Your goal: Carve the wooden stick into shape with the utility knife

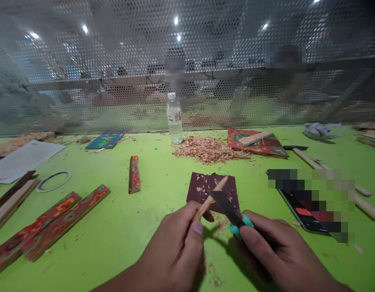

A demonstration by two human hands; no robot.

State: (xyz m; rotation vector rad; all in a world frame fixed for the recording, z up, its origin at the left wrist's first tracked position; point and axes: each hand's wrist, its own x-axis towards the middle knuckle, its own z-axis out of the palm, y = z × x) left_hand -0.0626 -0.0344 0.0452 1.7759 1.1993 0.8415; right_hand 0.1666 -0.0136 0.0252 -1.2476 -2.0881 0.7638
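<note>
My left hand (183, 239) is closed around a slim wooden stick (210, 199) whose tapered tip points up and to the right. In my right hand (271, 243) is a utility knife (226, 205) with turquoise wrapping near its blade. The flat of the blade crosses the stick just above my left fingers; whether its edge bites into the wood I cannot tell. Beneath both lies a dark maroon square sheet (196, 188), sprinkled with a few shavings. More shavings are scattered on the green table below my hands.
A heap of wood shavings (208, 150) lies beside an upright water bottle (175, 123). Painted wooden strips (68, 221) and a tape ring (53, 181) are on the left. A phone (303, 209) and long-handled tools (307, 158) lie right. A perforated screen (129, 97) stands behind.
</note>
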